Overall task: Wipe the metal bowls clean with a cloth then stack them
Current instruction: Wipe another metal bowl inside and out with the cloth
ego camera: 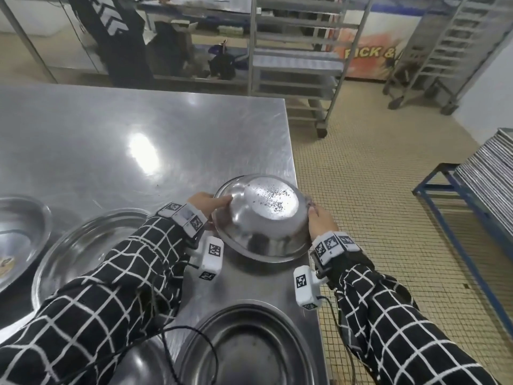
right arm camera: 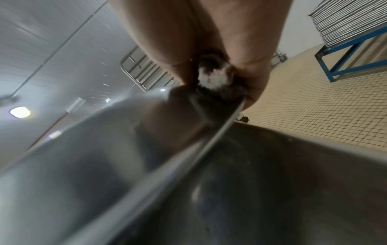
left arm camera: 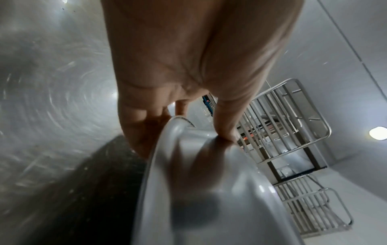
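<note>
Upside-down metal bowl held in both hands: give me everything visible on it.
The shiny round steel bowl is inverted and tilted, its flat base up and speckled with dark specks. Its lower rim appears to rest on the steel table near the right edge. The left hand grips the left rim, thumb on the outer wall. The right hand grips the right rim, with a wadded grey cloth pinched against it.

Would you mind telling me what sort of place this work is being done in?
Most likely a commercial kitchen or bakery prep room: a large steel table, wheeled tray racks on a tiled floor, and a stack of baking trays on a blue stand.
</note>
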{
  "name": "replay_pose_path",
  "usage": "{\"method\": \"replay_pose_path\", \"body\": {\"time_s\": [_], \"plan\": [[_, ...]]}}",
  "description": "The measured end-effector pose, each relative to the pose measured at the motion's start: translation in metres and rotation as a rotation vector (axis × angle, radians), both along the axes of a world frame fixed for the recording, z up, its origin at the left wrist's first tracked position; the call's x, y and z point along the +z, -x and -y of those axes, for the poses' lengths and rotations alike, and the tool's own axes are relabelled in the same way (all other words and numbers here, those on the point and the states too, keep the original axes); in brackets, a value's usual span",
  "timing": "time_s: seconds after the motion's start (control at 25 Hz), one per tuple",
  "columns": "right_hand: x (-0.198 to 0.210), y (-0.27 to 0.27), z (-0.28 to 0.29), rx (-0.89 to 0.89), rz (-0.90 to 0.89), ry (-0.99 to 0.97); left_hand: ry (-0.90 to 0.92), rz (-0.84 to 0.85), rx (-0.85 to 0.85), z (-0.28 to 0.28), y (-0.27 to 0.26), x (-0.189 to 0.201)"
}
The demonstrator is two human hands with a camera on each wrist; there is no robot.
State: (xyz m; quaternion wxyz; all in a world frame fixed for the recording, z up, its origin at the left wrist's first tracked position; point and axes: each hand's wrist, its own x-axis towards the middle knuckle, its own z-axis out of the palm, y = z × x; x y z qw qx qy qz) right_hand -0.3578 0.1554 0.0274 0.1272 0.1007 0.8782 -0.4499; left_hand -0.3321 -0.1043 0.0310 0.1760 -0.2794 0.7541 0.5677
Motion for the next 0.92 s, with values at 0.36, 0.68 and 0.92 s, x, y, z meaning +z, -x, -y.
{"method": "replay_pose_path", "body": {"time_s": [0.36,0.68,0.92], "plan": [[0.074,-0.061,-0.018,-0.120,-0.264,-0.001,-0.091,-0.366,0.239,-0.030,-0.038,0.067],[0.107,-0.190,-0.078,-0.419,-0.269,-0.048,-0.034,-0.398,-0.041,-0.089,-0.107,0.098],[0.115,-0.300,-0.151,-0.623,-0.277,-0.187,-0.045,-0.327,-0.423,-0.177,-0.139,0.062]]}}
